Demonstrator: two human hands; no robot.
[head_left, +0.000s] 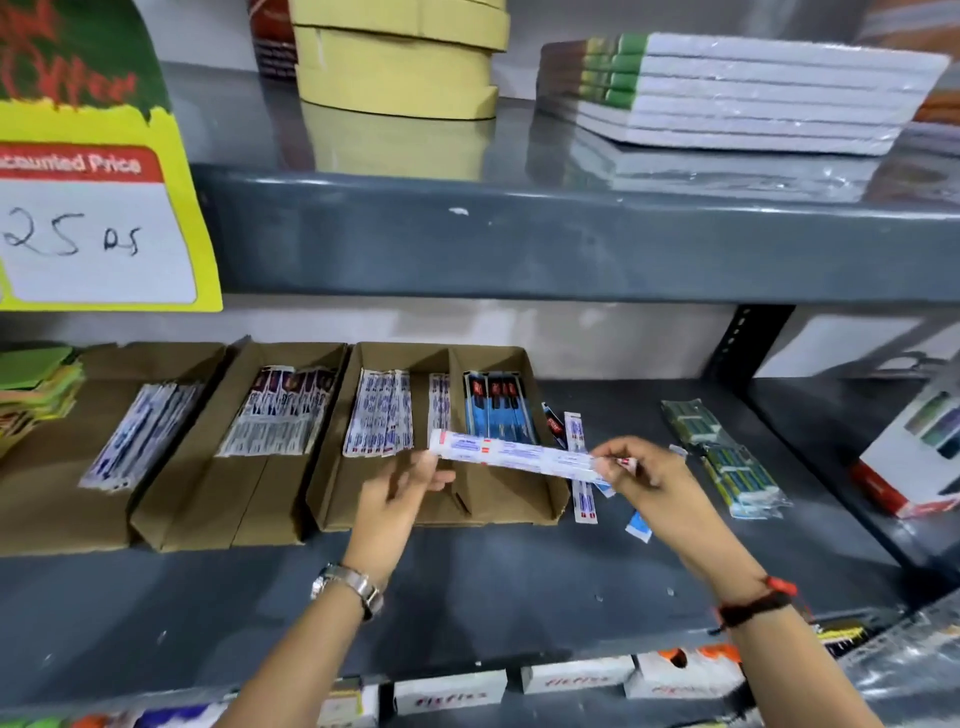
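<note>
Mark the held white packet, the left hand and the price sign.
white packet (511, 453), head view, middle of its printed face.
left hand (400, 491), head view, back of the hand.
price sign (98, 244), head view, white handwritten panel.

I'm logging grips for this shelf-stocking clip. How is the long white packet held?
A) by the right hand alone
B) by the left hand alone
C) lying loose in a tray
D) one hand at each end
D: the left hand holds one end of the white packet and the right hand pinches the other, above the cardboard tray.
</note>
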